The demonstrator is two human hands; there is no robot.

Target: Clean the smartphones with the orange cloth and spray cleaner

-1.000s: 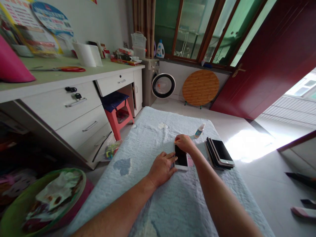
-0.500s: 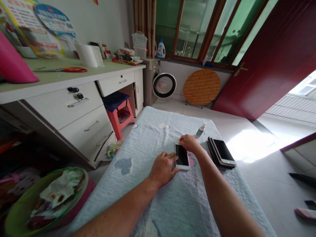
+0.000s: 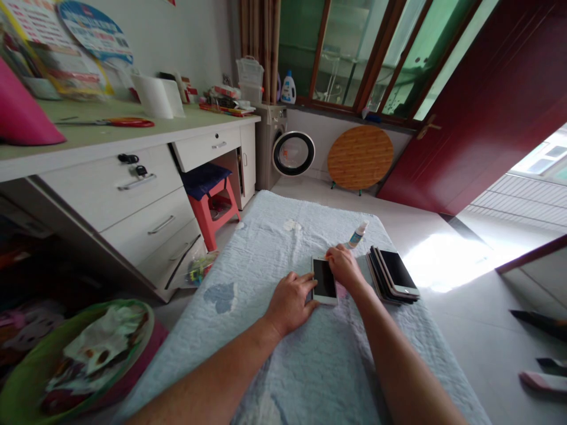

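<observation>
A white-framed phone (image 3: pixel 325 283) with a dark screen lies flat on the quilted cloth. My left hand (image 3: pixel 291 300) holds it by the left side, fingertips over the edge and thumb by the lower left corner. At the phone's upper right edge is my right hand (image 3: pixel 344 265), its fingers bent and pressed together. A bit of orange shows at those fingertips, too small to name. Just beyond the right hand stands a small spray bottle (image 3: pixel 358 235) with a blue label. To the right lies a stack of several phones (image 3: pixel 396 273), the top one white-framed with a dark screen.
The pale blue quilted cloth (image 3: pixel 270 230) covers the surface under my hands. On the left are a desk with drawers (image 3: pixel 133 200), a red stool (image 3: pixel 217 206) and a green-rimmed bin (image 3: pixel 146 348). A washing machine (image 3: pixel 268 141) with its door open stands behind.
My right hand has shifted slightly down and right along the phone's upper right edge. The left hand keeps its hold, and the whole view has moved a little.
</observation>
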